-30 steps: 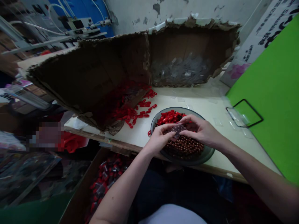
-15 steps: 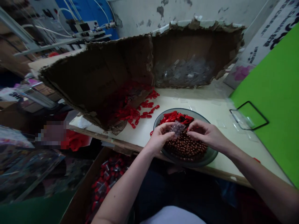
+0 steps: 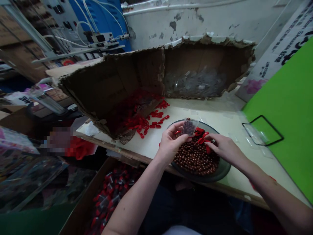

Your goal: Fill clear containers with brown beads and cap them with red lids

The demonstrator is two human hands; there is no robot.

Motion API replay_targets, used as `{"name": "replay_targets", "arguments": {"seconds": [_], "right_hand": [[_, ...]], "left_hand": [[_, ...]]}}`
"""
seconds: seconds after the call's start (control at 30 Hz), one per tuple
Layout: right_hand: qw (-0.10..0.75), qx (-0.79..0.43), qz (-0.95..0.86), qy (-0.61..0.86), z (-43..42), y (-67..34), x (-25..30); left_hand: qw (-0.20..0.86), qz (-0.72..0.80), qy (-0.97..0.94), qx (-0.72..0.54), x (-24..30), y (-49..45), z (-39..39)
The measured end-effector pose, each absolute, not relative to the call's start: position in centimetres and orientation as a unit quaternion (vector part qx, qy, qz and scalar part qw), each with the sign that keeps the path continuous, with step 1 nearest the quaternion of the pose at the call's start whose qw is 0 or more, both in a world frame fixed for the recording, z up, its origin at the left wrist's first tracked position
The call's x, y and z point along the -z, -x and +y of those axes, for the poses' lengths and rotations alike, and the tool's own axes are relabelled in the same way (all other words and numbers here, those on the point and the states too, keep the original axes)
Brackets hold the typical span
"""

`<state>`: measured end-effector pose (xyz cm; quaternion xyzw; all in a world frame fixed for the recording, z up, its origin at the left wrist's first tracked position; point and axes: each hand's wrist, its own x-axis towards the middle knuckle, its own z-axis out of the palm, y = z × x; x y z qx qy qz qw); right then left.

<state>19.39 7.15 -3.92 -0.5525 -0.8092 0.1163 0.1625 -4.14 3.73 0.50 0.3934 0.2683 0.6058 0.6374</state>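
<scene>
My left hand (image 3: 170, 142) grips a small clear plastic box (image 3: 189, 127) between thumb and fingers, tilted above the bowl. Dark beads show through its walls, with one at its mouth. To the right, my right hand (image 3: 225, 148) has its thumb and fingertips closed on a red plastic cap (image 3: 202, 139); other red pieces lie right by the fingers, so how many are held is unclear. Beneath both hands is a wide bowl (image 3: 223, 172) of shiny brown beads (image 3: 195, 158), with red caps at its far side, partly hidden by my hands.
A torn cardboard bin (image 3: 97, 85) stands behind, with loose red caps (image 3: 143, 125) spilling from it. Its right part holds clear plastic boxes (image 3: 207, 80). A carton of red-capped boxes (image 3: 110, 192) sits below the table's left edge. A green panel (image 3: 288, 114) borders the right.
My left hand has raised the box and turned it more upright. My right hand has shifted slightly right and down, and red caps now show at its fingertips. The camera view has tilted up slightly.
</scene>
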Motion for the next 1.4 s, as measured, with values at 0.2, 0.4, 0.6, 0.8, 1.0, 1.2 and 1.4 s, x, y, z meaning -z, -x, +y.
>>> {"name": "replay_targets", "arguments": {"seconds": [0.2, 0.4, 0.6, 0.8, 1.0, 1.2, 1.4], "right_hand": [[0.135, -0.071, -0.794, 0.589, 7.7, -19.6, 5.8], [0.262, -0.141, -0.761, 0.577, 7.0, -18.4, 0.2], [0.367, -0.293, -0.753, 0.462, 6.0, -17.1, -6.8], [0.212, -0.288, -0.845, 0.398, 6.8, -16.9, -9.2], [0.125, -0.265, -0.866, 0.405, 7.8, -17.3, -9.9], [0.151, -0.379, -0.811, 0.42, 8.2, -17.8, -9.3], [0.264, -0.397, -0.745, 0.466, 8.8, -19.4, -6.5]], "left_hand": [[0.633, 0.263, -0.41, -0.602, -1.0, 3.9, 3.5], [0.631, 0.268, -0.419, -0.595, -0.9, 3.5, 3.5], [0.653, 0.266, -0.418, -0.573, -1.0, 2.8, 3.3], [0.672, 0.266, -0.439, -0.535, -1.1, 2.7, 3.2], [0.692, 0.266, -0.44, -0.507, -0.8, 2.5, 3.5], [0.702, 0.267, -0.422, -0.507, -0.7, 2.4, 3.7], [0.712, 0.271, -0.371, -0.531, -0.8, 2.3, 3.7]]}}
